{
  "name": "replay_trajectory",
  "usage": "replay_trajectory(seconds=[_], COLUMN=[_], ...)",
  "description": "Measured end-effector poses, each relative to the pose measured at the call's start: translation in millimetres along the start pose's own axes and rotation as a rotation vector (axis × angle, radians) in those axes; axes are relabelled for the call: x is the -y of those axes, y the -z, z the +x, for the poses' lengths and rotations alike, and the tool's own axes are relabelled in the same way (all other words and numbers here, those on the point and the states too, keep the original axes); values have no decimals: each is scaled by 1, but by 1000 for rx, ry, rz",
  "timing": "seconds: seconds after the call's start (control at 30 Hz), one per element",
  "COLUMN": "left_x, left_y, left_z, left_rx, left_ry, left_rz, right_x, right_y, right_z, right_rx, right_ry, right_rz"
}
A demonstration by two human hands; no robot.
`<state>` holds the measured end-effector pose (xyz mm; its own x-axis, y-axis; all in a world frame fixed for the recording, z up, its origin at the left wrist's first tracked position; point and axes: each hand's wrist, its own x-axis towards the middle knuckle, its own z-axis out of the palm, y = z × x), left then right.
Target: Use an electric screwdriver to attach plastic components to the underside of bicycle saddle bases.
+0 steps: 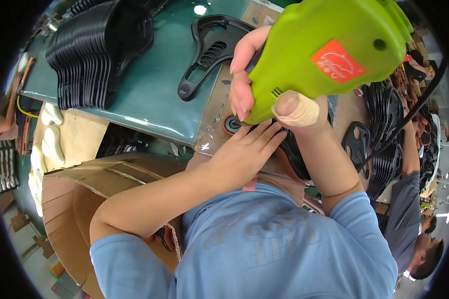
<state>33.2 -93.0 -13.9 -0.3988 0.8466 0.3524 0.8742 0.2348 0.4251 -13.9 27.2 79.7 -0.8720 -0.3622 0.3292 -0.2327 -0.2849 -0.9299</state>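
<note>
My right hand [312, 117] is wrapped around a large green power tool [304, 55] with an orange label. Its thumb has a tan covering, and the tool's working end is hidden. Below the tool, my left hand [244, 152] lies with fingers stretched out against a black and orange-brown part [290, 162], which is partly covered by the hands. Just beyond those fingers sits a small round piece [231, 124] with an orange-brown rim. A black plastic frame with a spring-like ribbed middle [214, 52] rests on the green table.
A stack of black curved plastic parts [92, 55] stands on the green table [167, 65]. More black parts [384, 134] are stacked at right, near a dark cable [409, 112]. An open cardboard box [65, 199] is beside my left arm. Another person [404, 209] is at far right.
</note>
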Motion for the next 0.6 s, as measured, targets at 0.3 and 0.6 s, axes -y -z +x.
replay_trajectory(seconds=[0.3, 0.6], left_x=[-1, -2], left_y=[-4, -10], left_z=[-5, -2], left_rx=[-33, -57], left_ry=[37, -23], left_rz=[-40, -4], right_x=[1, -20], right_y=[-27, -18], right_z=[22, 14], right_rx=[-8, -169], right_ry=[-283, -210], right_rz=[-151, 62])
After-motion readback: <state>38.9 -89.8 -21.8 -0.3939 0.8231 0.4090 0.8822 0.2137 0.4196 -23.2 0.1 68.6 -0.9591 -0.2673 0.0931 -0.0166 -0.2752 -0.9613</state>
